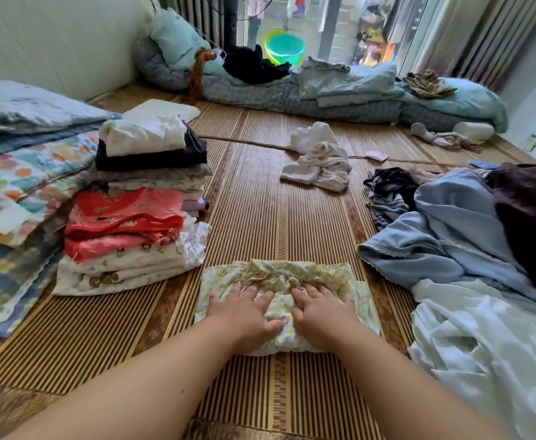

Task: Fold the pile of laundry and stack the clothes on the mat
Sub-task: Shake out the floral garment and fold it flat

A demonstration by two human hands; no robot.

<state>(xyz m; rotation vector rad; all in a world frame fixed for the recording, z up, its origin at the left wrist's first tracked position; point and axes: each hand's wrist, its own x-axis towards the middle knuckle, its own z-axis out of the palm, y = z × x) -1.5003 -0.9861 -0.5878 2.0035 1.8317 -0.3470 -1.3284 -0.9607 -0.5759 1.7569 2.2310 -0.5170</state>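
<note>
Low in the middle of the frame, a small yellow flowery cloth point(279, 300) lies folded on the striped mat point(254, 198). The left hand point(247, 312) and the right hand point(320, 309) lie flat on it, fingers straight, pressing down and gripping nothing. At the left stand two stacks of folded clothes point(133, 223). At the right lies a loose pile of laundry point(469, 249).

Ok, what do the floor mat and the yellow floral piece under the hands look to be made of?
Mat: looks like woven bamboo or rattan, slightly glossy; thin brown slats in striped bands. Yellow floral garment: seems thin cotton, matte; it creases softly and gathers at a drawn waistband. Left hand and right hand press flat on it. The exact fibre can't be told.
</note>
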